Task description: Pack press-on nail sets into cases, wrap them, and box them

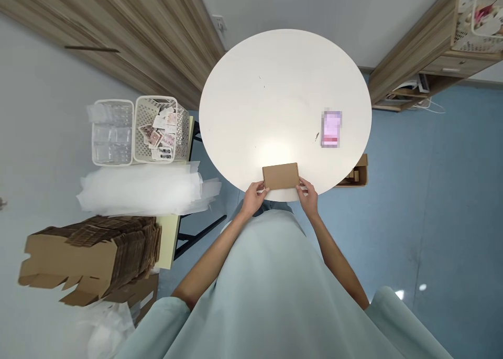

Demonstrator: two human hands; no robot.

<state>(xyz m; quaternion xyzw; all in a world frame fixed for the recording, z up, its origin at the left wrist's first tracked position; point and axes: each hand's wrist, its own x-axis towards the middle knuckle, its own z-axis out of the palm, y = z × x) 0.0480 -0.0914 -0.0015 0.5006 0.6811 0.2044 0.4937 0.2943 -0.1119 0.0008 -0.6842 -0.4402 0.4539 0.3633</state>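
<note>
A small brown cardboard box point(281, 176), its lid closed, is at the near edge of the round white table point(243, 86). My left hand point(254, 196) grips the box's left end, thumb at the near corner and fingers along the side. At the opposite end, my right hand point(308, 195) pinches the right side in the same way. Both hands are closed on the box. Whether the box rests on the tabletop or is raised slightly, I cannot tell. A blurred pink and purple rectangular item point(331, 129) lies on the table to the right.
Left of the table, a white basket point(135, 139) holds small packets, beside a bin of clear plastic containers point(113, 133). White wrapping sheets point(141, 188) and flattened cartons point(78, 257) are stacked nearer me. An open carton point(363, 173) with small boxes stands below the table's right edge.
</note>
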